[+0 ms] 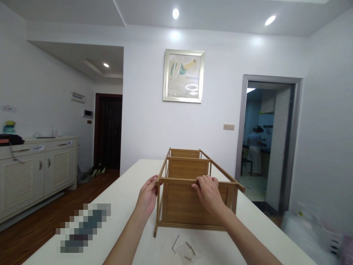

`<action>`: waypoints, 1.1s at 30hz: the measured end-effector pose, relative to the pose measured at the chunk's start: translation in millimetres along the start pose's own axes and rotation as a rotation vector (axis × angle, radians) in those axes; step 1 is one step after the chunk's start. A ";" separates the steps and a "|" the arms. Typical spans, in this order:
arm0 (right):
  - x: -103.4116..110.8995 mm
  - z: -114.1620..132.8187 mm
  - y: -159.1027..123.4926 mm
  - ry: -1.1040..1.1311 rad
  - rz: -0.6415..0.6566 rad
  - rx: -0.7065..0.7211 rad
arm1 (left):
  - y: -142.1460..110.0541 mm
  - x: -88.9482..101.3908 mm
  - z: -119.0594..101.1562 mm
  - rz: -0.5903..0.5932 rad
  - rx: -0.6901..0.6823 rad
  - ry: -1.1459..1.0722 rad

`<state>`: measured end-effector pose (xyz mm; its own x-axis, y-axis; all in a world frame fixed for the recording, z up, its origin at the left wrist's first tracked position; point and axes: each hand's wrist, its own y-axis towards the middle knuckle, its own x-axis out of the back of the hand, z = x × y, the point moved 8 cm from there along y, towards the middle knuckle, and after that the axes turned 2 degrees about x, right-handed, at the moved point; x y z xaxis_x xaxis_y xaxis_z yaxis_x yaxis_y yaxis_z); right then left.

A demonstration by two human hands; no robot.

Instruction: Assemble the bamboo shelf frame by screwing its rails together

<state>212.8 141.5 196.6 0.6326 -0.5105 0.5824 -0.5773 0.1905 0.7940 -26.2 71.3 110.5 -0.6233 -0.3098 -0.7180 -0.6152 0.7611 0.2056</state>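
"On the white worktop [124,195], what's that lying there?"

"A wooden shelf unit [190,200] on its side, panels upright, one behind another."

"And the hands?"

"Both holding it. The left hand [147,195] grips the near upper left corner; the right hand [209,191] has its fingers curled over the near panel's top edge."

"Anything beside it?"

"Just in front, a hex key [175,243] and some screws [190,248]. Whether those are in the clear bag [196,258] or on it, I can't tell."
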 end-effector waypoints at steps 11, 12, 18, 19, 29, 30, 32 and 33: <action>1.3 -1.3 -0.9 0.035 0.005 -0.028 | -1.1 -3.4 2.6 0.010 0.057 -0.035; 1.4 -1.6 -1.0 0.045 0.003 -0.030 | -1.0 -3.2 2.4 0.007 0.061 -0.044; 4.5 -1.3 -0.8 0.061 -0.005 -0.030 | -3.3 -3.0 1.1 -0.014 0.082 -0.066; 5.2 -1.1 -0.8 0.059 -0.008 -0.029 | -4.0 -3.1 0.9 -0.019 0.084 -0.067; 6.0 -1.5 -0.9 0.061 -0.002 -0.032 | -6.1 -6.7 3.9 -0.016 0.079 -0.050; 5.9 -1.7 -0.9 0.063 0.001 -0.034 | -5.6 -6.8 4.0 -0.012 0.079 -0.047; 5.8 -1.9 -1.1 0.064 0.004 -0.035 | -5.1 -6.7 4.1 -0.006 0.081 -0.048; 6.0 -1.9 -1.3 0.063 0.004 -0.036 | -5.1 -6.4 3.9 -0.007 0.082 -0.053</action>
<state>218.3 139.8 199.4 0.6624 -0.4559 0.5944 -0.5617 0.2226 0.7968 -17.2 71.6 111.5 -0.5917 -0.2861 -0.7537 -0.5760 0.8041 0.1470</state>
